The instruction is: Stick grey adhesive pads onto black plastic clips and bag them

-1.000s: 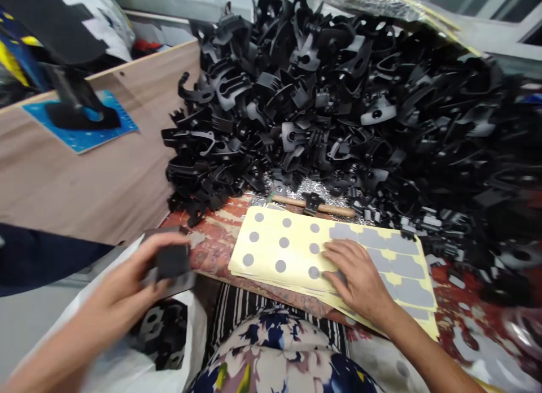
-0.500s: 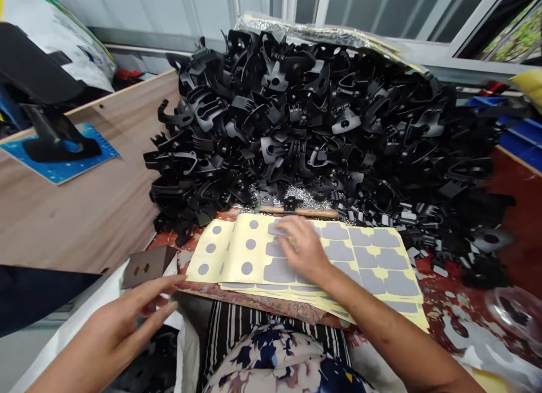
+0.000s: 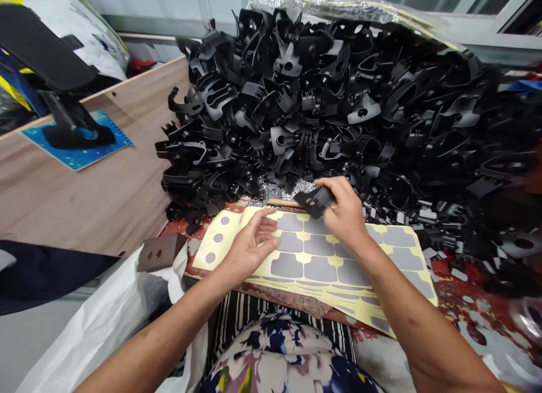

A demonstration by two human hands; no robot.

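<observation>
1. Head view: a black part (image 3: 312,203) is pinched in the right hand (image 3: 346,215), by the far edge of yellow sheets (image 3: 319,245).
2. The left hand (image 3: 250,241), fingers loosely spread, is over the sheets.
3. Behind lies a heap of black pieces (image 3: 288,108).

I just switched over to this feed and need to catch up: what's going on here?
A person is working at a red table. The right hand holds a black plastic part just above the far edge of the sticker sheets. The left hand is open over the sheets, with nothing visible in it. Behind them lies a large pile of black parts, and a brown box sits off to the left.
</observation>
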